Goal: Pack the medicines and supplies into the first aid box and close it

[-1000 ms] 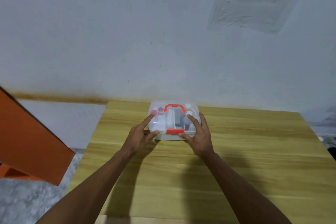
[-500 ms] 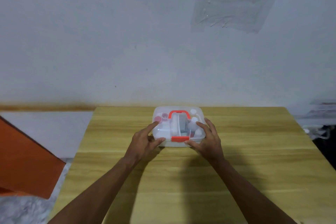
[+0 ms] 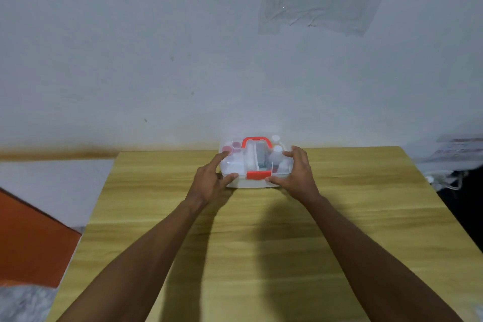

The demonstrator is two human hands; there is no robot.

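Clear-lidded white plastic first aid box (image 3: 248, 183), lid down, far-centre on light wooden table (image 3: 366, 217); left hand (image 3: 209, 181) and right hand (image 3: 298, 176) pinch its near corners, fingers atop, thumbs in front.

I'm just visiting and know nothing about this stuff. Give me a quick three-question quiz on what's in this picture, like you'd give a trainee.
1. Multiple choice: the first aid box stands on A) a wooden table, B) the floor, C) a chair.
2. True or false: the left hand and the right hand both hold the box.
3. Fill in: the box's handle and front latch are both ___.
Key: 1 A; 2 true; 3 red.
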